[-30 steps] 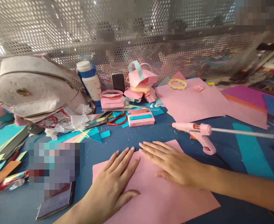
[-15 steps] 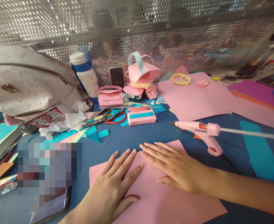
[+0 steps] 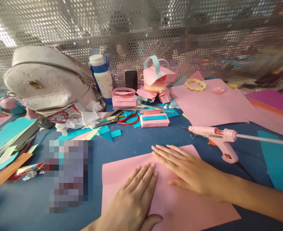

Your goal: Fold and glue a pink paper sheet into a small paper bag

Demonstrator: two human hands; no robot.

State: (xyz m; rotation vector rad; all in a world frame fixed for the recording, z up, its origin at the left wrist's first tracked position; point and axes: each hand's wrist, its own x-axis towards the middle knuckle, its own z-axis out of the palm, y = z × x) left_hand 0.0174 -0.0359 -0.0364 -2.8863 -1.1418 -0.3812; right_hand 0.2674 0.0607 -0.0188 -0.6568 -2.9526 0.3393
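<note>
A sheet of pink paper [image 3: 194, 208] lies on the blue table right in front of me. My left hand [image 3: 134, 199] rests palm down on its left half, fingers stretched out and close together, thumb apart. Flat across the sheet's far right part lies my right hand [image 3: 191, 170], its fingers extended and their tips near the far edge. Neither hand holds anything; both press on or touch the paper. Right of the sheet, a pink hot glue gun [image 3: 216, 134] lies on its side, a long clear glue stick [image 3: 264, 140] poking out of its back.
Beyond the sheet sit a pink paper box [image 3: 154, 122] with a blue strip, red-handled scissors [image 3: 129, 119], paper baskets [image 3: 159, 75] and a bottle [image 3: 104, 83]. A backpack [image 3: 47, 77] and paper scraps [image 3: 13, 138] are at left; large pink paper [image 3: 204, 112] is at right.
My left hand has drawn back from the sheet's far edge, and its fingers have come closer together. My right hand stays in place on the paper. The view has turned slightly left.
</note>
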